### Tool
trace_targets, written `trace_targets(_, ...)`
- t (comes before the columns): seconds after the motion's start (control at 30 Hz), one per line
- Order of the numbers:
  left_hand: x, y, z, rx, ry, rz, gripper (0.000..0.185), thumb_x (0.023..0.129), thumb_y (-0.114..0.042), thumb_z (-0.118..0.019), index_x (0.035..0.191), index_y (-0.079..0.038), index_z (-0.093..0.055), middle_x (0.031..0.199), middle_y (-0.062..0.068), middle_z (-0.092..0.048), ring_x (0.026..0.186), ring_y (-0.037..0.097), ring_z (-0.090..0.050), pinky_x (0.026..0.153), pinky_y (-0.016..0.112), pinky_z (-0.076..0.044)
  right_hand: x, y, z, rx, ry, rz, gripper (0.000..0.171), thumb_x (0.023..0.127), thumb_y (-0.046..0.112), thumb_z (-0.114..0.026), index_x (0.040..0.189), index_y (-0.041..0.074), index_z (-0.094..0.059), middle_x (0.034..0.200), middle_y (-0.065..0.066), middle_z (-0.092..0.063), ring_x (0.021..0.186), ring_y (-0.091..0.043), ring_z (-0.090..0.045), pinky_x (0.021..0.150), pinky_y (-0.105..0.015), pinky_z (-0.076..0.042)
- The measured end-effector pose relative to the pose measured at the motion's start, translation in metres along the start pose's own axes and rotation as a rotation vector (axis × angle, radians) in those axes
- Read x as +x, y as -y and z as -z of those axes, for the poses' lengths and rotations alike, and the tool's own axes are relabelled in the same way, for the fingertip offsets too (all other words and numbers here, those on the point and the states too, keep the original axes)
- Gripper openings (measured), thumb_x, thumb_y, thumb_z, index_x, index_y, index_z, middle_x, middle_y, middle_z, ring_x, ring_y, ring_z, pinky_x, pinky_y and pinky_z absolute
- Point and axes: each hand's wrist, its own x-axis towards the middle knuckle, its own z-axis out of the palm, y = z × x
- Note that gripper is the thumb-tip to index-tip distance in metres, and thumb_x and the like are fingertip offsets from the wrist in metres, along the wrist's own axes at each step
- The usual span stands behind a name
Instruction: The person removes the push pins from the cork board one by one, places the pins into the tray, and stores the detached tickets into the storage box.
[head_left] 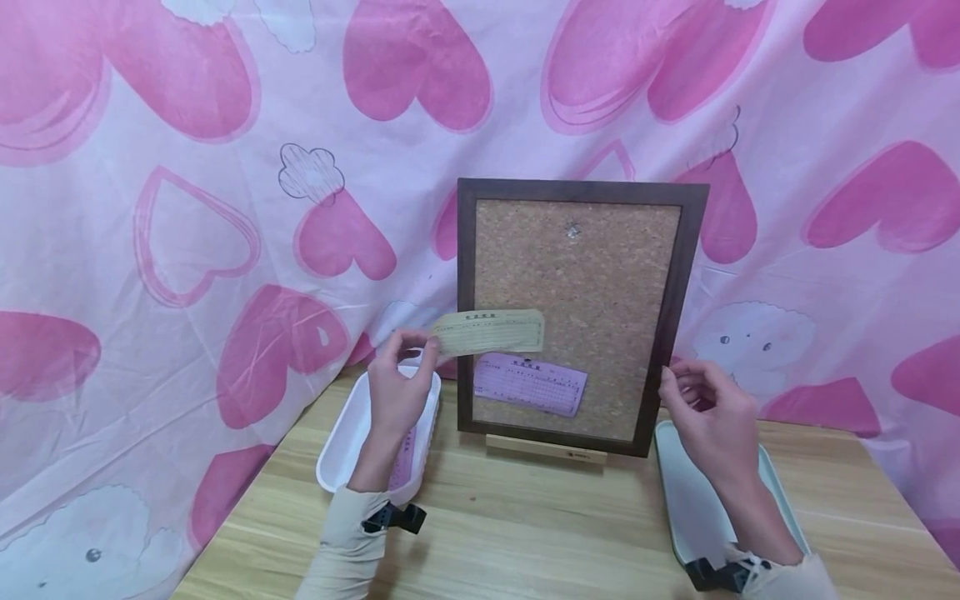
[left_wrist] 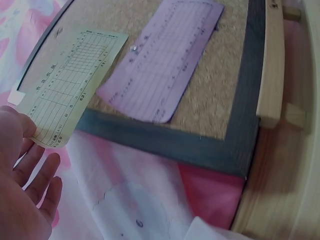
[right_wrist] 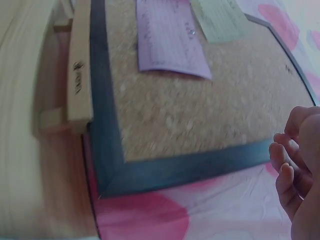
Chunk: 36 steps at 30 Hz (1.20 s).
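Note:
My left hand point(head_left: 400, 387) pinches a yellow printed paper slip point(head_left: 491, 332) by its left end. The slip overlaps the lower left of the dark-framed cork board point(head_left: 585, 283). A purple printed slip point(head_left: 530, 384) hangs below it on the cork, with a small pin point(left_wrist: 134, 49) at its upper edge. My right hand point(head_left: 716, 417) is beside the board's right edge, fingers bent and thumb close to the index finger point(right_wrist: 300, 117). I cannot tell whether anything small is between those fingertips.
The board stands on a light wooden base point(head_left: 543, 450). A white tray point(head_left: 337, 446) holding a purple slip point(head_left: 402, 467) lies left, partly behind my left arm. A pale green tray point(head_left: 678, 517) lies right, under my right arm. A shiny pin-like piece point(head_left: 573, 230) sits high on the cork. Heart-patterned cloth point(head_left: 172, 358) hangs behind.

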Motion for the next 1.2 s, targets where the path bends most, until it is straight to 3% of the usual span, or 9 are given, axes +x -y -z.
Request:
trace_targets(0.13, -0.001, -0.003, 0.008, 0.020, -0.022, 0.026, 0.010, 0.098, 0.000, -0.076, 0.106, 0.005, -0.072, 0.097, 0.023, -0.076, 0.093, 0.026, -0.070, 0.091, 0.055, -0.059, -0.009, -0.012, 0.009, -0.028, -0.004, -0.012, 0.014, 0.088, -0.008, -0.079, 0.099, 0.000, -0.077, 0.075, -0.005, -0.071, 0.064, 0.010, -0.057, 0.059, -0.003, -0.046)
trace_targets(0.3, -0.003, -0.016, 0.018, 0.026, -0.023, 0.027, 0.009, 0.098, 0.003, -0.073, 0.106, 0.008, -0.071, 0.095, 0.024, -0.075, 0.089, 0.018, -0.068, 0.087, 0.029, -0.059, -0.019, -0.022, 0.019, -0.084, 0.018, -0.060, 0.012, 0.090, -0.003, -0.080, 0.100, 0.003, -0.077, 0.076, -0.001, -0.071, 0.063, 0.011, -0.057, 0.061, -0.003, -0.047)
trace_targets(0.43, -0.003, 0.002, 0.024, 0.035, -0.024, 0.039, 0.009, 0.100, -0.003, -0.075, 0.107, 0.003, -0.072, 0.097, 0.019, -0.076, 0.091, 0.012, -0.067, 0.087, 0.018, -0.055, -0.025, -0.030, 0.024, -0.119, 0.032, -0.097, 0.011, 0.090, 0.000, -0.082, 0.098, 0.005, -0.077, 0.076, 0.002, -0.070, 0.062, 0.012, -0.056, 0.061, -0.003, -0.047)
trace_targets(0.57, -0.001, 0.023, 0.032, 0.024, -0.031, 0.060, 0.011, 0.101, -0.008, -0.076, 0.108, -0.001, -0.073, 0.098, 0.015, -0.076, 0.091, 0.009, -0.067, 0.087, 0.017, -0.056, -0.033, -0.041, 0.028, -0.160, 0.037, -0.121, 0.010, 0.089, -0.001, -0.082, 0.095, 0.006, -0.077, 0.074, 0.002, -0.070, 0.061, 0.012, -0.055, 0.060, -0.003, -0.046)
trace_targets(0.87, 0.004, 0.039, 0.049, 0.000, -0.055, 0.097, 0.017, 0.102, -0.008, -0.073, 0.112, 0.006, -0.070, 0.104, 0.021, -0.077, 0.094, 0.003, -0.071, 0.091, 0.014, -0.058, -0.045, -0.061, 0.035, -0.254, 0.073, -0.209, 0.005, 0.091, 0.005, -0.081, 0.094, 0.006, -0.077, 0.074, -0.006, -0.074, 0.060, 0.014, -0.053, 0.059, -0.003, -0.043)
trace_targets(1.2, 0.006, 0.045, 0.066, 0.004, -0.067, 0.162, 0.022, 0.102, -0.014, -0.076, 0.112, 0.005, -0.071, 0.105, 0.020, -0.075, 0.094, 0.006, -0.072, 0.089, 0.013, -0.059, -0.056, -0.083, 0.051, -0.414, 0.258, -0.324, 0.010, 0.096, 0.018, -0.078, 0.100, 0.009, -0.075, 0.085, -0.009, -0.079, 0.067, 0.012, -0.052, 0.058, -0.013, -0.041)
